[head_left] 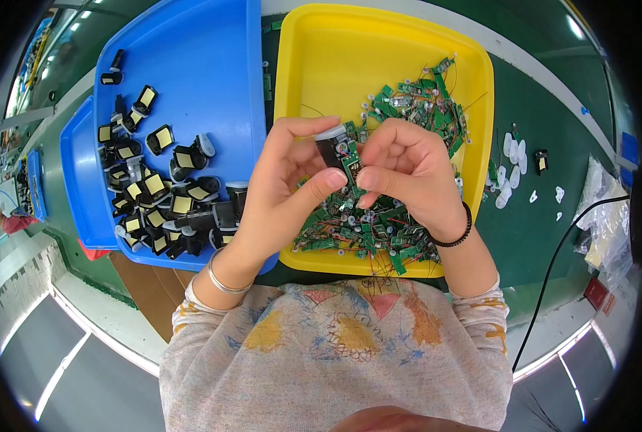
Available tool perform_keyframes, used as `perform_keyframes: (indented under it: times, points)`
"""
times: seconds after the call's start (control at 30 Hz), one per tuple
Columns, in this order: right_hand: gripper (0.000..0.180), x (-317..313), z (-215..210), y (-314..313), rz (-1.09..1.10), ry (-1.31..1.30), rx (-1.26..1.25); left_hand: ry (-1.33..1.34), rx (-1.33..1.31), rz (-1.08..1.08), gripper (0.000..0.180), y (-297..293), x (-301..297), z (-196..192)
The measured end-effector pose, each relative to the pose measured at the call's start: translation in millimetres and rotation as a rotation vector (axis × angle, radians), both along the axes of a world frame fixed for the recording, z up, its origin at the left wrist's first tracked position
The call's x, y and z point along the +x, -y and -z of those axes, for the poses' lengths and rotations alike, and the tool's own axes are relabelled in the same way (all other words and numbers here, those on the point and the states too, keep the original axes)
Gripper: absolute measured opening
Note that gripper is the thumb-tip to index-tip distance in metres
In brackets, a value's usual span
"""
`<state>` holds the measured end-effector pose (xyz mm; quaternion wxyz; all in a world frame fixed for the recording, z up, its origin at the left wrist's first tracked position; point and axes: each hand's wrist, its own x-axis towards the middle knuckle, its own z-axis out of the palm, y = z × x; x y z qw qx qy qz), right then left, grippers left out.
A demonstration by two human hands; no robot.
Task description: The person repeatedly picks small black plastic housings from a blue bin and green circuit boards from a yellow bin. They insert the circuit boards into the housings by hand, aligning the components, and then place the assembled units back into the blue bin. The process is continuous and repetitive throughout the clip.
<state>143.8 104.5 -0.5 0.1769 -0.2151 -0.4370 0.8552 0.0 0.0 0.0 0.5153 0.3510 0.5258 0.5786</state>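
Observation:
Above the yellow tray (350, 47), my left hand (281, 176) grips a small black plastic housing (327, 152) with a whitish rounded end, tilted between thumb and fingers. A green circuit board (352, 167) sits at the housing's open side. My right hand (414, 169) pinches at the board's edge with thumb and forefinger; its other fingers are curled. Whether the board is fully seated inside cannot be seen. Many more green circuit boards (400, 248) with thin red wires are heaped in the yellow tray, under and beyond my hands.
A blue tray (206, 65) on the left holds black housings (182, 204) with pale yellow pads. Right of the yellow tray lie white oval pieces (514, 153), a lone black part (541, 162), a clear plastic bag (600, 205) and a black cable (551, 263). A red sleeve (17, 224) shows far left.

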Motion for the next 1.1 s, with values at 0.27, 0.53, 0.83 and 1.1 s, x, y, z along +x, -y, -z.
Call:
perform_keyframes:
  times: [0.27, 0.53, 0.83, 1.1]
  points:
    - [0.010, 1, -2, 3, -0.009, 0.070, 0.008, -0.314, -0.018, 0.028, 0.044, 3, -3, -3]
    - [0.011, 0, 4, 9, 0.033, 0.057, 0.069, -0.536, 0.161, 0.043, 0.042, 0, -5, 6]
    - [0.009, -1, 3, 14, 0.151, 0.083, 0.276, -0.651, 0.138, 0.024, 0.042, 2, -9, 5]
    - [0.012, -1, 3, 12, 0.068, 0.042, 0.083, -0.590, 0.147, -0.112, 0.045, 2, -3, 2]
